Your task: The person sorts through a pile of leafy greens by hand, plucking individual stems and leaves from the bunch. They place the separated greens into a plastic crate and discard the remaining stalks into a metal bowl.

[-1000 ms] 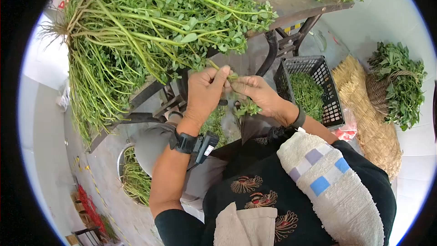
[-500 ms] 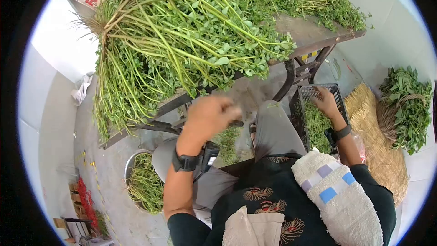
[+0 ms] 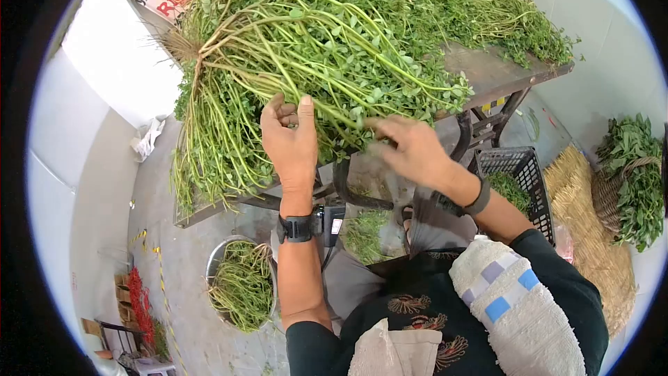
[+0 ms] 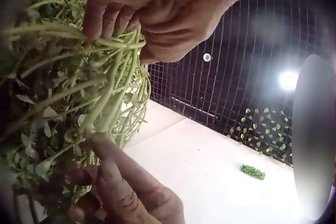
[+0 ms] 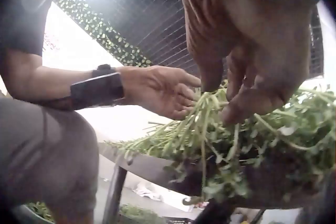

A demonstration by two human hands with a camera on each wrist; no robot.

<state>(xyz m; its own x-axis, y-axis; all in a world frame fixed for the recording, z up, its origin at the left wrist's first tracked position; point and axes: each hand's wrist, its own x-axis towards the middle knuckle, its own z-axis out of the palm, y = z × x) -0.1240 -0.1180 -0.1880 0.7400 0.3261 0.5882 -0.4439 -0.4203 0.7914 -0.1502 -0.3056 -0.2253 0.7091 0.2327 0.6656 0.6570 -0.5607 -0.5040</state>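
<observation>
A big heap of long-stemmed leafy greens [image 3: 327,49], like purslane, covers the table [image 3: 480,73], pale roots gathered at its left. My left hand [image 3: 290,139] is raised at the heap's front edge, thumb up and fingers loosely bent, nothing visible in its grasp. In the left wrist view, stems [image 4: 113,90] pass close under its fingertips. Slightly blurred, my right hand [image 3: 414,153] reaches in from the right with thumb and forefinger apart. Those fingertips lie right at the stems [image 5: 205,113] in the right wrist view.
Below right stands a black plastic crate [image 3: 536,188] with greens inside. A metal basin [image 3: 216,254] of stems [image 3: 243,285] sits on the floor at left. Straw matting [image 3: 588,216] and a wicker basket [image 3: 605,198] of leaves lie at far right. Clippings [image 3: 365,233] litter the floor.
Both hands were together around a sprig; my right hand then went to the crate and has returned left to the heap. My left hand has risen toward the stems. The head view has shifted.
</observation>
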